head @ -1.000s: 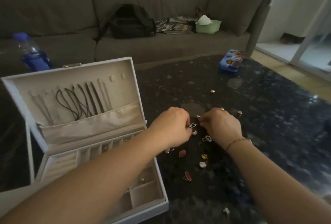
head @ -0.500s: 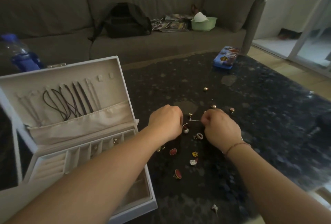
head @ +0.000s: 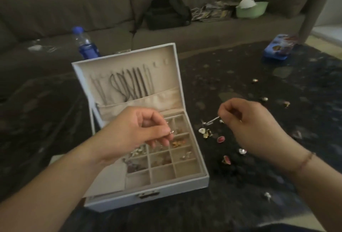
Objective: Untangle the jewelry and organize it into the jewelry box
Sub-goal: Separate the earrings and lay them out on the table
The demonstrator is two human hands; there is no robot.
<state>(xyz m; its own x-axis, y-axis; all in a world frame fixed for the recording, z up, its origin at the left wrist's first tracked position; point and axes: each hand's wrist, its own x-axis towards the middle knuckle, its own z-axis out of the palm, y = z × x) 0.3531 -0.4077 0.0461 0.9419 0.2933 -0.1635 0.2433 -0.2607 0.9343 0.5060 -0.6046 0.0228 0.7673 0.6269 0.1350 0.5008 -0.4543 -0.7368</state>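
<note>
A white jewelry box (head: 148,199) stands open on the dark table, cords hanging inside its raised lid (head: 125,76). Its tray is divided into small compartments, some holding small pieces. My left hand (head: 140,129) hovers over the compartments and pinches a small silver piece (head: 171,132) between thumb and fingertip. To the right of the box, my right hand (head: 248,122) pinches a thin silver piece (head: 212,120) that dangles just above a scatter of loose earrings and charms (head: 220,139) on the table.
More small pieces lie further right on the dark table (head: 277,157). A blue tin (head: 279,48) sits at the far right, a water bottle (head: 85,43) behind the box. A grey sofa (head: 203,33) with a black bag (head: 166,13) and green bowl (head: 251,10) runs along the back.
My hands have parted. The left hand moved left over the box tray with a small piece, the right hand stayed over the loose pile holding the other piece. The view swung left.
</note>
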